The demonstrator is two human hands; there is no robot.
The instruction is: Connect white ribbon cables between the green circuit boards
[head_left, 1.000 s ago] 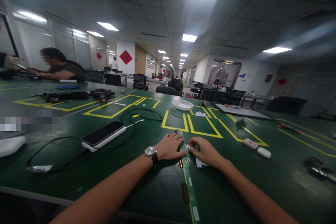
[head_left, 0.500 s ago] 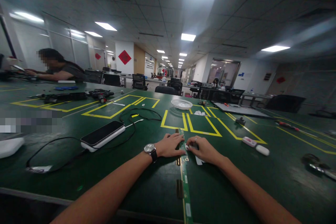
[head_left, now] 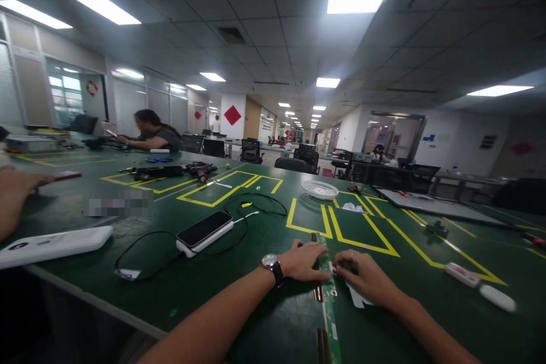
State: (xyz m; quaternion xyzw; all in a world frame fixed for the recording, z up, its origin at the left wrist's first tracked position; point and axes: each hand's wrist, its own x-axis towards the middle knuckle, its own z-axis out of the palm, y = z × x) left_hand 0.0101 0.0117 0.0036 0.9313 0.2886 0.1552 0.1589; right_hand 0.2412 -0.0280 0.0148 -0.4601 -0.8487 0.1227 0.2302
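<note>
A long, narrow green circuit board (head_left: 328, 301) with gold-coloured tabs runs away from me on the green table. Spread over its far part is my left hand (head_left: 303, 261), fingers apart and resting on the board, a watch on the wrist. Just right of the board, my right hand (head_left: 358, 274) has its thumb and fingers pinched together at the board's edge. Whatever sits between those fingertips is too small to name. Beneath the right hand lies a flat white piece (head_left: 359, 297), partly covered.
A phone (head_left: 205, 228) on a white block and a black cable (head_left: 147, 233) lie left. Beyond the board stands a white basket (head_left: 319, 189). An open white case (head_left: 463, 274) is right. Another person's hand (head_left: 19, 182) shows at far left; a person (head_left: 156, 131) sits behind.
The view has swung left, so the table and both hands appear farther right and lower. Another person's arm has come into view at the left. My hands keep much the same pose at the board.
</note>
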